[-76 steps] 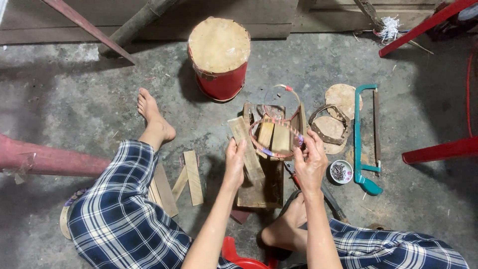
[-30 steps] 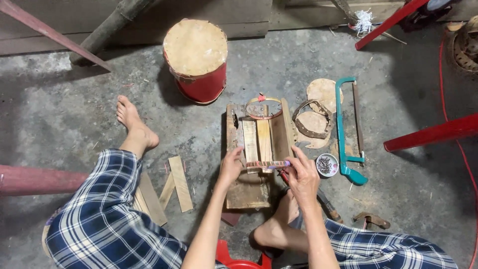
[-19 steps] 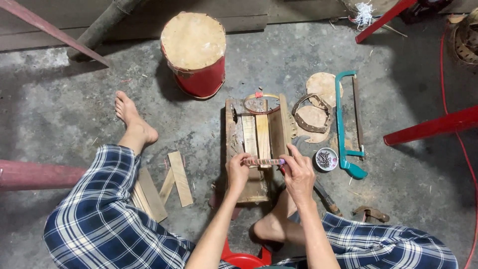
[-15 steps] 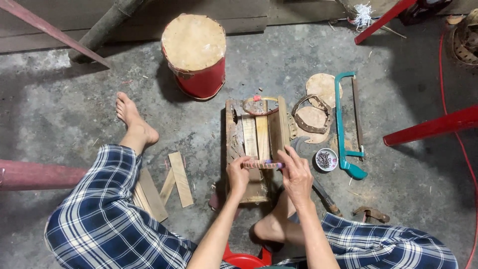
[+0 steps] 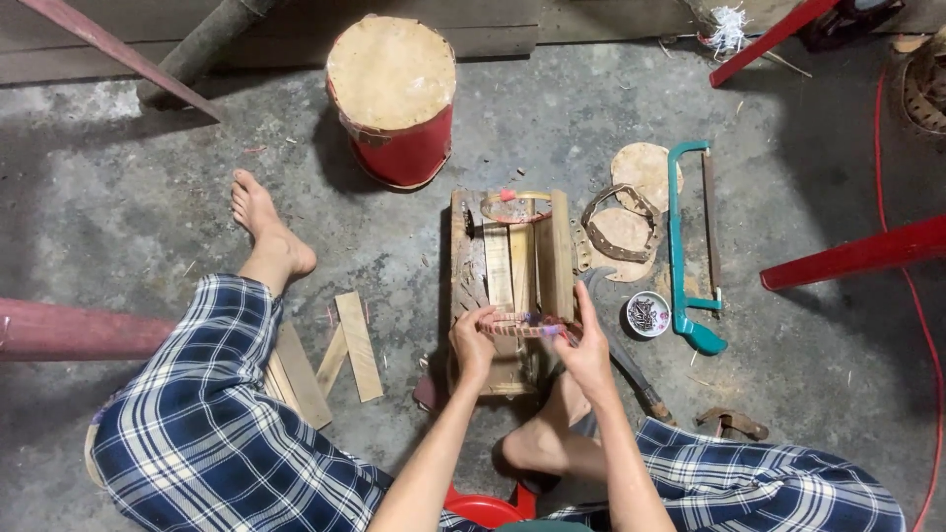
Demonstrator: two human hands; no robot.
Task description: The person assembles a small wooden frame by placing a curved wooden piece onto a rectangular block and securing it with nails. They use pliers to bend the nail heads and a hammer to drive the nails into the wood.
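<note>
1. The concrete floor [image 5: 128, 197] is grey, rough and stained, with small chips of wood on it.
2. The person sits on it in trousers of soft blue and white checked cloth [image 5: 207, 443], one bare foot [image 5: 264, 229] stretched out to the left.
3. A red drum [image 5: 394, 99], round like a short cylinder, stands at the top; its pale skin top looks worn and patchy.
4. A wooden block [image 5: 463, 266] of rough, old planks lies in the middle, in front of the person. Narrow flat wooden slats [image 5: 522, 261] stand in a row on it, and a thin ring [image 5: 515, 205] of bent strip circles their far end.
5. A hacksaw [image 5: 687, 246] with a teal metal frame and handle lies to the right of the block, well apart from the hands.
6. Pale, flat, rounded pieces of skin [image 5: 641, 167] lie between block and saw, with a brown hoop [image 5: 619, 222] on them.
7. Loose flat wood pieces [image 5: 357, 345] lie beside the left knee.
8. The left hand [image 5: 473, 345] and the right hand [image 5: 586, 350] meet over the near end of the slats. Both are closed in a pinch on a thin band [image 5: 522, 325], flat and pink-brown, stretched across between them; left fingers grip its left end, right fingers its right end.
9. A dark hammer [image 5: 616, 340] lies under the right hand, on the floor.
10. A small round white dish [image 5: 648, 313] holds dark little nails, just beside the saw handle.
</note>
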